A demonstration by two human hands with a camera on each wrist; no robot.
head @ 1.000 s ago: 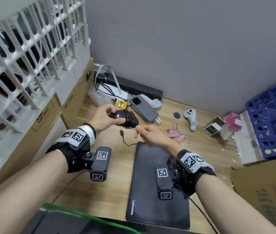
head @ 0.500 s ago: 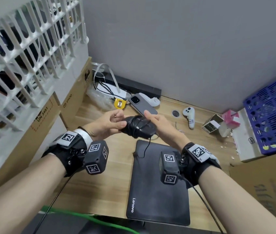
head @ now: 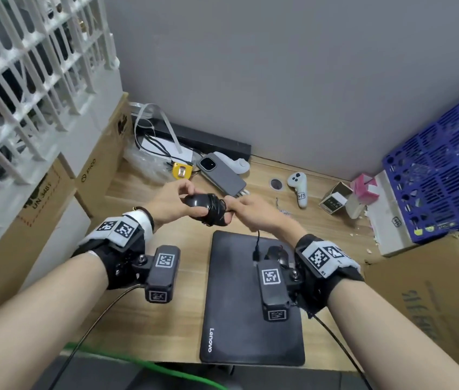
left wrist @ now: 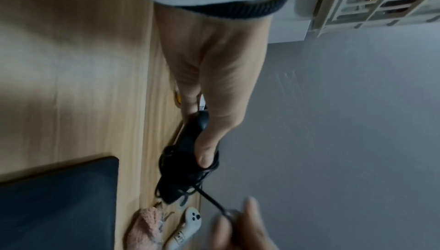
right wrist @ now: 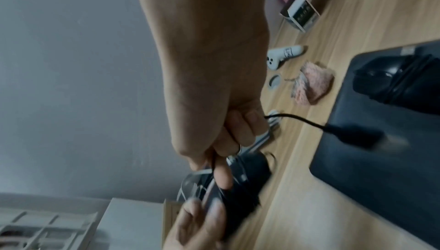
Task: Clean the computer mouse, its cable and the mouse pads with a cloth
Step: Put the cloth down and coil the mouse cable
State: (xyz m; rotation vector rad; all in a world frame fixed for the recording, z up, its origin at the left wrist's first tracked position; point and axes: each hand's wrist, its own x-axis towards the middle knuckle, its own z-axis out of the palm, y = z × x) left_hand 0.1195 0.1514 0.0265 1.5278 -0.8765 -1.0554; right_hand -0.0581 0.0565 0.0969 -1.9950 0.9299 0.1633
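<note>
From the head camera, the left hand [head: 172,202] grips a black computer mouse [head: 204,205] above the wooden desk [head: 138,319], and the right hand [head: 253,213], a moment ago against the mouse, now pinches its cable [head: 257,243] just beside it. The left wrist camera shows the cable wound round the mouse [left wrist: 183,167], with the right hand [left wrist: 240,229] blurred. The right wrist camera shows a second mouse [right wrist: 390,82] on the Lenovo mouse pad [right wrist: 371,169], partly cut off, and the pink cloth [right wrist: 311,86] nearby.

Two hands: left hand [head: 172,201], right hand [head: 253,211]. Two black computer mice: one held mouse [head: 204,205] wrapped in its cable [left wrist: 209,199], one second mouse [right wrist: 390,82] on the single black mouse pad [head: 236,311]. One pink cloth [right wrist: 311,86]. Two white controllers [head: 298,188] [head: 236,164]. One phone [head: 220,174]. One blue crate [head: 442,170].
</note>
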